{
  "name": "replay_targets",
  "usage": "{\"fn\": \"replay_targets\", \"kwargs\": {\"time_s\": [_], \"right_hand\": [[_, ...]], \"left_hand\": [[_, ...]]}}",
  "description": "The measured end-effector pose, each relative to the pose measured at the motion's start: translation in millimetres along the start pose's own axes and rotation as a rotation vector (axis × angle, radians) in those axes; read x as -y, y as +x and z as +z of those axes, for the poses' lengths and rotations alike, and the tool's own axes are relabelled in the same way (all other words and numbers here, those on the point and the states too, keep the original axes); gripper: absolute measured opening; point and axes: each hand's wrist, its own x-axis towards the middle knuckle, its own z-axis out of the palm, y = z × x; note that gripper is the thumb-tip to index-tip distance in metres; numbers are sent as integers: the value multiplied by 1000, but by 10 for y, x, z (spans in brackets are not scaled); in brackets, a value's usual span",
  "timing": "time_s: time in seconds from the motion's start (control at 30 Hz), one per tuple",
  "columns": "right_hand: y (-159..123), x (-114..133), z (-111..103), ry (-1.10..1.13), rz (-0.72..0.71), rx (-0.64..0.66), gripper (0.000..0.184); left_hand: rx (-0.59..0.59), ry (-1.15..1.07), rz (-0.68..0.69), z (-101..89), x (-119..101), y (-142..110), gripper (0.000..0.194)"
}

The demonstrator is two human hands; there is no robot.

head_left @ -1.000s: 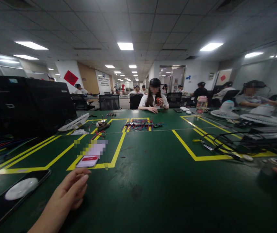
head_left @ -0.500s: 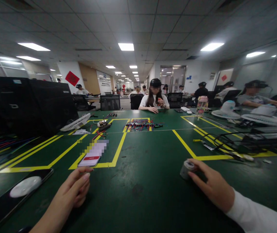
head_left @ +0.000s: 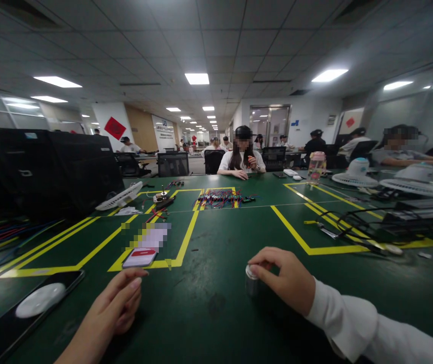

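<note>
On the green table, a small grey metallic cylinder with a lighter top stands upright, low and in front of me. My right hand comes in from the right and pinches its upper rim between thumb and forefinger. At the left, my left hand rests near the tabletop with its fingers curled and the thumb against them; nothing shows in it. Just beyond its fingertips lies a phone with a partly blurred screen.
A white mouse sits on a dark flat device at the lower left. Bundled coloured wires and a small motor-like part lie farther back. Black cables and white fans are at the right. A co-worker sits opposite.
My right hand has moved left with the cylinder, and its fingers now sit on the cylinder's top. The cylinder went from tilted to upright. My left hand stays nearly in place.
</note>
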Motion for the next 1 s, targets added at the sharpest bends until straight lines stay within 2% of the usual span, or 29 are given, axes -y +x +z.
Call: {"fn": "replay_targets", "kwargs": {"time_s": [0.07,0.23,0.3,0.43,0.7,0.77,0.87,0.97,1.0], "right_hand": [[62,21,-43,45,12,5,25],[37,-114,-162,178,43,-172,37],[-51,-239,-197,138,66,-120,35],[-251,-453,-183,-55,89,75,20],[-318,-401,-170,-166,125,106,26],[-322,-386,-206,-133,127,90,34],[-316,-382,-235,-29,139,9,59],[-278,-372,-150,-16,41,-53,81],[-260,-366,-94,-33,-22,-38,82]], "left_hand": [[-1,5,-6,2,-1,-9,46],[3,8,2,-25,11,-3,46],[13,12,-13,-49,21,18,47],[27,27,-28,-72,35,45,49],[-20,61,-6,9,0,-17,42],[-14,71,-13,12,-9,-20,40],[6,75,-8,-1,-1,-10,37],[23,71,5,-16,22,3,38],[21,69,6,-19,30,5,38]]}}
